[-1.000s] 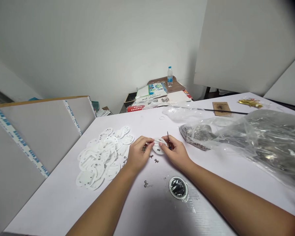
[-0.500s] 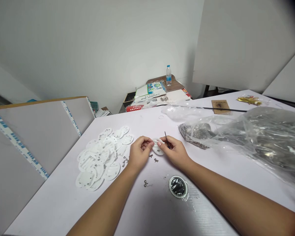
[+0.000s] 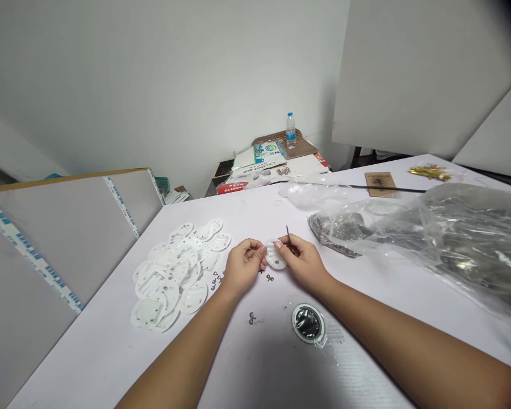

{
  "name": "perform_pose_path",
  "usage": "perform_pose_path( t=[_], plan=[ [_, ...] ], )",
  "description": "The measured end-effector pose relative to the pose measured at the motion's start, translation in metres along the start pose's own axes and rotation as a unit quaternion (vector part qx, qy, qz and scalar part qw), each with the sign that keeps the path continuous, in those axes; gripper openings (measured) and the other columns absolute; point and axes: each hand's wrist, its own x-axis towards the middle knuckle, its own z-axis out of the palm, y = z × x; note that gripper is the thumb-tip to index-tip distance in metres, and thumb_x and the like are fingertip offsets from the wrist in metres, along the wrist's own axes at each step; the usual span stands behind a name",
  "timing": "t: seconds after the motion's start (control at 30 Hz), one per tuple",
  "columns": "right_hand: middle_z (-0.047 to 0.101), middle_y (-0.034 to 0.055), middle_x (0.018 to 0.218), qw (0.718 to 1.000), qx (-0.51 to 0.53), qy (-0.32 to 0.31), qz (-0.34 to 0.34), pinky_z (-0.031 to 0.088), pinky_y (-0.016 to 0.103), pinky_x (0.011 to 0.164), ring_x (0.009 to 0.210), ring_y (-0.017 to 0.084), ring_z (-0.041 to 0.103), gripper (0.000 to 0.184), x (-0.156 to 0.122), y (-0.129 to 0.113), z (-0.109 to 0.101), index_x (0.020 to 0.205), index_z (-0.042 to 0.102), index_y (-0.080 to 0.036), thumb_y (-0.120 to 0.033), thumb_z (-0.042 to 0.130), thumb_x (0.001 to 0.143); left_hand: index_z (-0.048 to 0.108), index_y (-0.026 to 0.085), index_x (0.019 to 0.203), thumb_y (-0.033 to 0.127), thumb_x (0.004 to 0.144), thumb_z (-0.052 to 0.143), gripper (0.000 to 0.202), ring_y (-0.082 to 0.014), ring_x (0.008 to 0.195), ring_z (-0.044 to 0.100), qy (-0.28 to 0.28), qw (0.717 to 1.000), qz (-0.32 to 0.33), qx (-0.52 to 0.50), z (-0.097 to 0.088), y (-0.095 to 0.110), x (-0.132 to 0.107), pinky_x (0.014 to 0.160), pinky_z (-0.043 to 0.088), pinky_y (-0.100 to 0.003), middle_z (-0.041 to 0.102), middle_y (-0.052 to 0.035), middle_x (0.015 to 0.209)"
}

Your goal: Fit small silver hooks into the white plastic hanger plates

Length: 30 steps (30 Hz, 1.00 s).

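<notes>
My right hand [image 3: 301, 258] holds a round white plastic disc [image 3: 276, 260] by its right side, thumb on its face. A thin dark rod-like tool [image 3: 288, 234] sticks up from the same hand. The thumb and fingers of my left hand [image 3: 244, 262] are pinched at the disc's left edge; whether they grip the edge or a tiny metal part there is too small to tell. A small metal clip [image 3: 269, 278] lies just below the disc, and another clip [image 3: 252, 318] lies nearer me. More clips [image 3: 215, 280] are beside my left wrist.
A heap of white discs [image 3: 170, 272] spreads at left. A round black-centred piece [image 3: 308, 323] lies in front, near clear film. Plastic bags of metal parts [image 3: 344, 227] fill the right. Behind are a brown card [image 3: 381, 184] and a water bottle [image 3: 290, 130]. A low partition [image 3: 89, 227] borders the left.
The disc has shifted slightly right and turned, showing more of its face. My left fingertips have moved from over the disc to its left edge. The view has shifted slightly.
</notes>
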Motion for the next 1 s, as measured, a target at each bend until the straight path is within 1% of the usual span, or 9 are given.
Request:
perform_pose_path(
  t=[0.2,0.3,0.63,0.77,0.87,1.0],
  plan=[
    [0.062,0.0009,0.073,0.999,-0.037,0.009,-0.005,0.041,0.027,0.059,0.065,0.016,0.054,0.032,0.0003,-0.0001,-0.0001,0.088,0.064,-0.019,-0.049,0.056,0.090,0.055,0.017,0.090,0.044,0.088,0.057,0.028,-0.0118,0.059,0.058,0.002,0.998,0.028,0.053,0.0015,-0.0013,-0.0034,0.058,0.046,-0.023,0.061,-0.0011,0.067],
    [0.061,0.0005,0.072,0.999,-0.048,0.017,-0.006,0.040,0.026,0.058,0.064,0.016,0.053,0.031,0.0002,-0.0001,-0.0002,0.088,0.063,-0.019,-0.049,0.055,0.090,0.055,0.017,0.091,0.044,0.089,0.057,0.028,-0.0119,0.060,0.059,0.001,0.998,0.028,0.060,0.0022,-0.0012,-0.0037,0.059,0.046,-0.023,0.061,-0.0010,0.068],
    [0.058,-0.0005,0.069,0.998,-0.051,-0.002,-0.033,0.038,0.026,0.058,0.062,0.015,0.049,0.028,-0.0009,-0.0029,-0.0010,0.087,0.064,-0.020,-0.046,0.056,0.091,0.053,0.016,0.087,0.046,0.085,0.061,0.031,-0.0107,0.055,0.055,0.003,1.000,-0.011,0.003,0.0046,0.0013,-0.0013,0.057,0.045,-0.023,0.060,0.0006,0.062],
    [0.058,-0.0004,0.068,0.999,-0.039,-0.011,-0.027,0.038,0.026,0.058,0.063,0.015,0.049,0.028,-0.0017,-0.0039,-0.0011,0.086,0.064,-0.020,-0.047,0.056,0.091,0.051,0.017,0.087,0.045,0.084,0.062,0.030,-0.0098,0.053,0.053,0.001,1.000,-0.013,-0.001,0.0049,0.0008,-0.0015,0.055,0.044,-0.021,0.058,0.0020,0.060],
    [0.058,-0.0006,0.068,0.999,-0.022,-0.016,-0.022,0.039,0.026,0.058,0.063,0.015,0.051,0.029,-0.0022,-0.0040,-0.0009,0.084,0.063,-0.020,-0.047,0.056,0.090,0.049,0.019,0.088,0.044,0.082,0.066,0.032,-0.0086,0.051,0.052,0.001,1.000,-0.008,-0.025,0.0053,-0.0008,-0.0007,0.051,0.041,-0.019,0.055,0.0044,0.059],
    [0.059,-0.0008,0.068,1.000,0.009,-0.019,-0.005,0.040,0.026,0.058,0.062,0.015,0.053,0.030,-0.0018,-0.0029,-0.0004,0.085,0.062,-0.020,-0.048,0.056,0.090,0.052,0.018,0.090,0.045,0.080,0.068,0.033,-0.0078,0.049,0.050,-0.007,0.998,-0.009,-0.055,0.0040,-0.0003,0.0007,0.049,0.041,-0.019,0.054,0.0046,0.060]
  ],
)
